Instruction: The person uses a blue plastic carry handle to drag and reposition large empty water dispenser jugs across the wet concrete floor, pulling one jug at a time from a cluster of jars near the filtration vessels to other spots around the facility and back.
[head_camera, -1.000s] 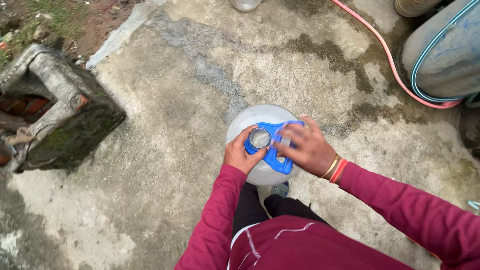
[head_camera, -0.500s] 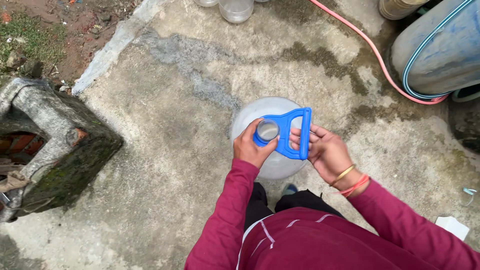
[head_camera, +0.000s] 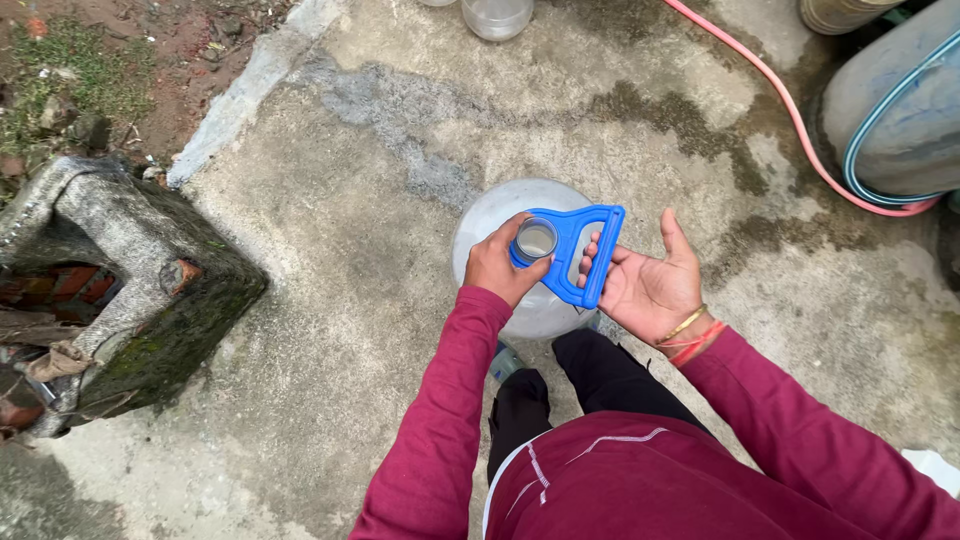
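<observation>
A large clear water jug stands upright on the concrete in front of my feet. A blue plastic carry handle is fitted around its open neck. My left hand grips the neck and the handle's ring from the left. My right hand lies palm up at the handle's outer bar, with its fingers hooked under it and the thumb raised. I wear dark red sleeves, and bangles and a red thread on the right wrist.
A mossy broken brick structure stands at the left. A pink hose runs across the top right beside a big grey-blue drum. A clear container sits at the top edge. Soil and grass lie top left.
My right hand has come off the top of the handle and turned palm up under its bar. The blue handle has swung out to the right. My left hand stays on the neck.
</observation>
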